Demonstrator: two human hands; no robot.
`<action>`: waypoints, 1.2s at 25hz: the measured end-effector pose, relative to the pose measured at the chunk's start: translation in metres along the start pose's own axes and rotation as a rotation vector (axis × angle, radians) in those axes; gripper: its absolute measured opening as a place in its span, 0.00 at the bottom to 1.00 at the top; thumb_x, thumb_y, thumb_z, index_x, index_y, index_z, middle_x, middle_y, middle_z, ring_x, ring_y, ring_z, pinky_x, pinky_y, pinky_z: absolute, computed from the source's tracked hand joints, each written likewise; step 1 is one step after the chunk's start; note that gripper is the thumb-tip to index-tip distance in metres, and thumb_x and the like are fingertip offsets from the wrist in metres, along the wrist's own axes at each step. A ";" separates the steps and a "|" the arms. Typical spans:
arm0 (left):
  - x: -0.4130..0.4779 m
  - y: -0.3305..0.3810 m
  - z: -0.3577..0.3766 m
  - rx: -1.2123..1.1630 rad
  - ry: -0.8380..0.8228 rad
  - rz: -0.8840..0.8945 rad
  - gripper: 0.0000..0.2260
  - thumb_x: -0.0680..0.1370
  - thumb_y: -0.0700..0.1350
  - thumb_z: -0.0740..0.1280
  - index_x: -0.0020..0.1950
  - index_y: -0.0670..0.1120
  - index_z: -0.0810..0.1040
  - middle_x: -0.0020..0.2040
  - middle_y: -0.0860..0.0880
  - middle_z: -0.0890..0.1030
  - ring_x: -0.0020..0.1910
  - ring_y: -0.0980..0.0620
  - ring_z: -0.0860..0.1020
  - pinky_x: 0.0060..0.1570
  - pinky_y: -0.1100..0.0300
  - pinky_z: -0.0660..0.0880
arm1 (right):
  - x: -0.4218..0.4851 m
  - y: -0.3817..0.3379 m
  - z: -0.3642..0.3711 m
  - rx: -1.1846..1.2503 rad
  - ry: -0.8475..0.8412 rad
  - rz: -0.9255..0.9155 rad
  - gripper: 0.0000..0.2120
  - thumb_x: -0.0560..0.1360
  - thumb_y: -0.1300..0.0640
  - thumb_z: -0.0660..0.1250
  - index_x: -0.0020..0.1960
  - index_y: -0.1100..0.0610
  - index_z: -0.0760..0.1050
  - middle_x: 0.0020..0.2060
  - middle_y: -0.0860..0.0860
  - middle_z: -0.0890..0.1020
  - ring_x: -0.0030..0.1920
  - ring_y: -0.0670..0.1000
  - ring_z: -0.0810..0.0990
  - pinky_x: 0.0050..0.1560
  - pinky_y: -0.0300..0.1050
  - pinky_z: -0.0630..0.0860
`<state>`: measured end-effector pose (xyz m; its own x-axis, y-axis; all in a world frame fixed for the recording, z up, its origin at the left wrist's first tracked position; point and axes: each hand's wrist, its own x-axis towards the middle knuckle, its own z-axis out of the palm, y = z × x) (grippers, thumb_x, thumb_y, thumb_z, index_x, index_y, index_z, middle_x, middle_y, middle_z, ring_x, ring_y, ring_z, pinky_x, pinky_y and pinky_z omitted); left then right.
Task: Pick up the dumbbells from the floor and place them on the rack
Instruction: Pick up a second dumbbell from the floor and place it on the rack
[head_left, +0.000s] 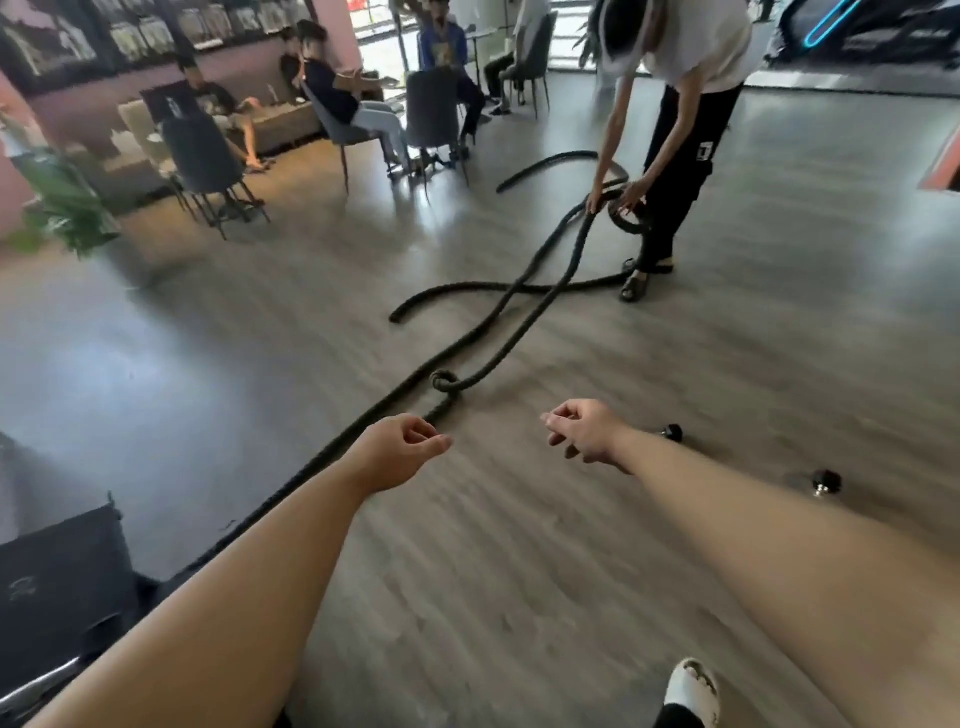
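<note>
Both bare forearms reach forward from the bottom edge of the view, over a grey wood-look floor (519, 597). At the lower edge, a white slipper (693, 688) on the wearer's foot shows just beside the right forearm. The left hand (402, 449) hangs loosely curled, thumb and fingers nearly meeting, with nothing in it; it sits above a thick dark battle rope (467, 358) that runs diagonally under the left arm and loops across the floor. The right hand (584, 428) is likewise half-closed and empty, fingers bent inward. Two small black dumbbells lie on the floor to the right: the nearer dumbbell (826, 482) rests well apart from the hands, and the farther dumbbell (674, 432) peeks out just behind the right wrist, partly hidden by it. Neither hand touches either one. Farther off, a person in a white shirt and black trousers (685, 140) bends over, both hands on the rope's far end. Beyond, several people sit on dark chairs (205, 150) near a wall, with a green plant (67, 208) at the left. A dark piece of equipment (57, 582) fills the lower left corner; what it is cannot be told.
</note>
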<state>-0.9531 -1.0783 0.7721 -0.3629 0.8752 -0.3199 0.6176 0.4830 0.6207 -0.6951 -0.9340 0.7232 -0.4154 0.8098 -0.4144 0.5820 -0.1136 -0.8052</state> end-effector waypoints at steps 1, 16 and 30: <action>0.020 0.025 0.015 0.012 -0.017 0.024 0.13 0.74 0.64 0.73 0.50 0.57 0.83 0.45 0.57 0.85 0.46 0.56 0.83 0.41 0.62 0.74 | 0.008 0.017 -0.028 0.000 0.026 0.024 0.11 0.81 0.45 0.68 0.49 0.53 0.77 0.41 0.49 0.84 0.31 0.50 0.77 0.27 0.38 0.66; 0.291 0.278 0.297 0.080 -0.284 0.005 0.14 0.76 0.63 0.71 0.48 0.52 0.82 0.44 0.57 0.82 0.45 0.55 0.80 0.41 0.59 0.71 | 0.182 0.233 -0.340 0.026 0.149 0.432 0.18 0.81 0.41 0.66 0.54 0.56 0.79 0.38 0.47 0.84 0.32 0.51 0.77 0.30 0.41 0.65; 0.599 0.318 0.425 0.024 -0.440 -0.234 0.16 0.78 0.63 0.69 0.52 0.51 0.82 0.46 0.56 0.82 0.50 0.51 0.80 0.43 0.58 0.72 | 0.488 0.299 -0.444 -0.092 -0.048 0.552 0.19 0.79 0.38 0.67 0.53 0.54 0.81 0.44 0.48 0.88 0.41 0.50 0.81 0.55 0.51 0.81</action>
<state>-0.6776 -0.3885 0.4735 -0.1685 0.6693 -0.7237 0.5722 0.6642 0.4811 -0.4130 -0.3172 0.4687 -0.0622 0.6172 -0.7844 0.7801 -0.4602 -0.4240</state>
